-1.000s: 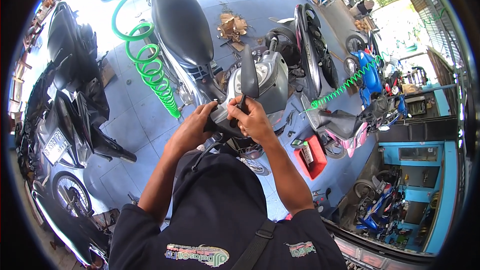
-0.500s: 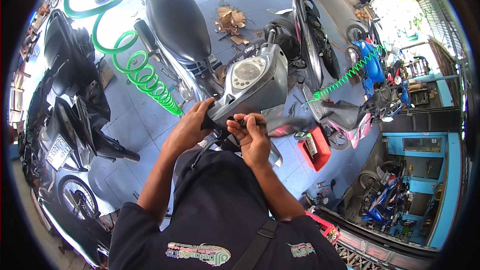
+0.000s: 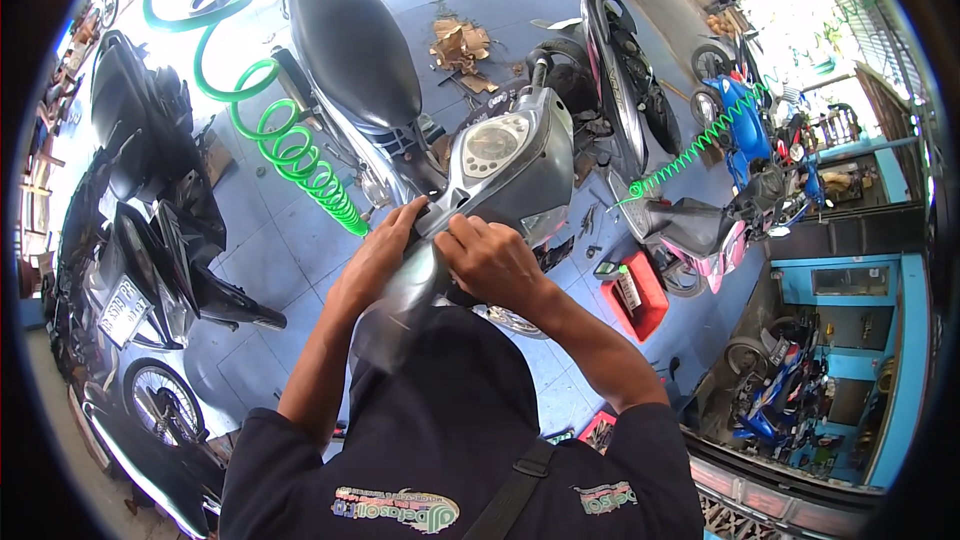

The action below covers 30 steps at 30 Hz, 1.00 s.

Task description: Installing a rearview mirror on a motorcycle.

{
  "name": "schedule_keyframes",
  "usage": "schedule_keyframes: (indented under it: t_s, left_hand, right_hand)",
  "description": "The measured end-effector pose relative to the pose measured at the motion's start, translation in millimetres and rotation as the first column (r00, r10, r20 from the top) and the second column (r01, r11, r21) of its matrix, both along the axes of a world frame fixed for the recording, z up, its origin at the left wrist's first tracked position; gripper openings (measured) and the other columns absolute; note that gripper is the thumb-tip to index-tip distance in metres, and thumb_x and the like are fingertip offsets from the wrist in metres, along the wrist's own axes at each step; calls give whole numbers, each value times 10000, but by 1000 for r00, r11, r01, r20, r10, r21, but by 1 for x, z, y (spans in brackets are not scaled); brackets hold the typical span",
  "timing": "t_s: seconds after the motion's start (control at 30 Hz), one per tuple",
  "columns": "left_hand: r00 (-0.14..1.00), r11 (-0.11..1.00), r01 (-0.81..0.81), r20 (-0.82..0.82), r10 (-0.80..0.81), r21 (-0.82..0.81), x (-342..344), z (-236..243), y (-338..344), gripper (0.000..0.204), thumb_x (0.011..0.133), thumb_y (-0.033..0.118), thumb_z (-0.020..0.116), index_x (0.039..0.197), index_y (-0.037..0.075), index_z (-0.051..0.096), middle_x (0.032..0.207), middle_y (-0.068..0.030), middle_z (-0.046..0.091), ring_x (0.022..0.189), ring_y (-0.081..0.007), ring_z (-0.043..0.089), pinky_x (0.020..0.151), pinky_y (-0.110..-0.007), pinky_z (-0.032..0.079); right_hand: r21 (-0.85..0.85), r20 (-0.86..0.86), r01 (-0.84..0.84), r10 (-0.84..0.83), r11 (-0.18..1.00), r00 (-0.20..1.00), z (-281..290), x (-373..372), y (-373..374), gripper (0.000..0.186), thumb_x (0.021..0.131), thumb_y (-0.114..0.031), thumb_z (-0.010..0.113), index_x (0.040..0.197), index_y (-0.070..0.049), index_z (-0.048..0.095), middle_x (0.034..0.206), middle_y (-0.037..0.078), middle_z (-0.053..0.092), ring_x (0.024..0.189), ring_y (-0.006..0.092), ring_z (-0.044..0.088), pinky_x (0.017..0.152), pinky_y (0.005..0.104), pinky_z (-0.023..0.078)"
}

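Note:
A grey scooter's front cowl with a round-dialled instrument cluster (image 3: 495, 145) is before me. My left hand (image 3: 383, 248) is closed round the scooter's handlebar, at the near side of the cowl. Beside it my right hand (image 3: 492, 258) is closed, fingers curled, on what looks like the stem of a rear-view mirror (image 3: 400, 305). The mirror's head is smeared by motion and lies below the two hands, over my dark clothing. My fingers hide the stem's lower end and where it meets the handlebar. Behind the cowl stretches the scooter's black seat (image 3: 355, 40).
A green coiled air hose (image 3: 310, 170) hangs left of the scooter. Dark motorbikes (image 3: 150, 270) stand at the left. To the right are a red bin (image 3: 638, 298), a pink scooter (image 3: 712, 255) and a blue one (image 3: 745, 130). Torn cardboard (image 3: 462, 45) lies on the tiled floor.
The mirror's head has swung from the right of my right hand round to below both hands. My right hand has turned over and moved left, closer to the left one, which stays on the handlebar.

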State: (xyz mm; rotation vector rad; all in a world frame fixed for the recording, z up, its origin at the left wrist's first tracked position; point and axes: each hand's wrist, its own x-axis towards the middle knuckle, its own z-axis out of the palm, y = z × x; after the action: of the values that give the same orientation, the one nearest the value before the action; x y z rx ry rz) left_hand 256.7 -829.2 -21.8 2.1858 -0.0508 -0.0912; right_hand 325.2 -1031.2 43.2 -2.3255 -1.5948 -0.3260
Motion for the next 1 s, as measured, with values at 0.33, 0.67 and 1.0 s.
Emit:
schedule_keyframes:
  t_s: [0.33, 0.67, 1.0]
  left_hand:
    - [994, 997, -8, -108, -1, -81, -2, 18, -6, 830, 761, 12, 839, 1505, 57, 474, 1460, -234, 558, 1321, -426, 568, 1073, -464, 492]
    - [997, 997, -36, -72, 31, -62, -2, 35, -6, 884, 768, -14, 822, 1541, 25, 394, 1439, -246, 562, 1315, -435, 566, 1080, -466, 486]
    - [996, 999, -29, -83, 26, -35, 0, 35, -7, 877, 769, -24, 824, 1534, 4, 397, 1439, -252, 558, 1312, -440, 567, 1080, -469, 481]
  right_hand:
    - [-102, -395, 169, -196, 980, 898, 4, 26, 17, 321, 1047, -288, 574, 971, 12, 661, 764, 158, 699, 670, 311, 733, 643, 439, 585]
    - [-7, -906, 743, 310, 669, -287, -16, 15, -21, 320, 1112, -333, 505, 1271, -64, 577, 965, 167, 749, 634, 202, 706, 539, 300, 582]
    - [618, -773, 500, 354, 606, 526, -70, -47, -25, 108, 1075, -98, 589, 1146, -26, 626, 1300, 171, 653, 989, 275, 745, 785, 342, 615]
